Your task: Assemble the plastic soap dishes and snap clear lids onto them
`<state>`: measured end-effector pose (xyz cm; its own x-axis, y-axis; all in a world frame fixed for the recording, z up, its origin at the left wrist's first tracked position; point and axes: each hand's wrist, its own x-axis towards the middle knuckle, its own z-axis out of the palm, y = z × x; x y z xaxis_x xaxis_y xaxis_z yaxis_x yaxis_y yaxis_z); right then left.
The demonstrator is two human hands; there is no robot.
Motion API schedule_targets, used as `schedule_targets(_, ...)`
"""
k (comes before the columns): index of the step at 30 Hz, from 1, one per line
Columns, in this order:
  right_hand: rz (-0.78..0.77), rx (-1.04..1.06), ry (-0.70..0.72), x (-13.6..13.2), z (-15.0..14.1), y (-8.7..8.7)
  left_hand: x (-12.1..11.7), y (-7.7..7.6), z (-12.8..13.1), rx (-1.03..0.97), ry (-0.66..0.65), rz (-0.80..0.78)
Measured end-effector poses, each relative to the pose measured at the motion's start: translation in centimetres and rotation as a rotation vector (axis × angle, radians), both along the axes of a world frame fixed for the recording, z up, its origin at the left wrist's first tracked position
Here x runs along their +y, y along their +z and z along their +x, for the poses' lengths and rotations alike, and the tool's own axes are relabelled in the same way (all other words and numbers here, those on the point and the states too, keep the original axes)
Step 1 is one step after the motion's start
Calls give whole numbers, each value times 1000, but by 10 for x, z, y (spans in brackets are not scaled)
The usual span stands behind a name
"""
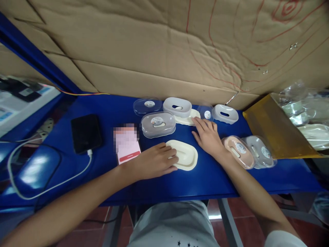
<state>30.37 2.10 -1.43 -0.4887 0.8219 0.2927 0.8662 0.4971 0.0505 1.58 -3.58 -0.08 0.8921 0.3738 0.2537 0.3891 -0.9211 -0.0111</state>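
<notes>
A cream oval soap dish base [189, 161] lies flat on the blue table before me. My left hand [160, 160] has its bent fingers over the left end of this base, gripping it there. Farther back, my right hand [207, 132] is open, thumb apart, with its fingertips touching a second cream piece [186, 119]. That piece is partly covered by a white slotted soap dish insert [183, 111]. Left of it stands a lidded grey soap box [158, 124] with a round label on its clear lid.
Clear lids [140, 106] and another white insert [228, 120] are at the back. A peach soap box [240, 161] and a grey one [259, 159] lie right. Left are a lit phone [130, 145] and a black device [86, 132] with white cable. A yellow-brown bin [280, 137] holds bagged items.
</notes>
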Motion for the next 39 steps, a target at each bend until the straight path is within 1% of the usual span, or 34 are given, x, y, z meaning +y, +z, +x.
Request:
schedule_targets(3,14,2,-44,-3,4,-2,0,0,0,-15,-3,-2)
schedule_targets(7,23,34,-9,-4,1,1,2,2,-2,-45,17,-53)
schedule_targets(10,26,61,-11,-5,1,2,5,4,-5,-62,46,-68)
schedule_targets(14,36,95,-15,-7,6,4,6,2,-7,-78,71,-83)
schedule_targets(17,34,144,8,-8,5,10,6,0,-6,-77,76,-111)
schedule_targets(19,25,175,35,-4,1,14,7,-1,-6,-65,65,-113)
schedule_targets(22,-8,178,85,11,-13,17,8,-3,-6,-65,58,-104)
schedule_targets(26,-29,145,43,33,-29,16,8,-5,-7,-73,92,-62)
schedule_targets(28,-26,141,21,33,-29,20,7,-6,-7,-63,109,-44)
schedule_targets(29,-21,149,18,29,-26,22,6,-6,-6,-59,115,-35)
schedule_targets(31,-1,183,22,9,-16,29,5,-4,-5,-57,128,-10)
schedule_targets(34,14,228,66,-37,1,35,5,1,-5,-73,129,35)
schedule_targets(37,-2,265,137,-82,8,31,7,4,-7,-110,129,14)
schedule_targets(39,-17,270,206,-101,5,26,9,3,-7,-135,140,-40)
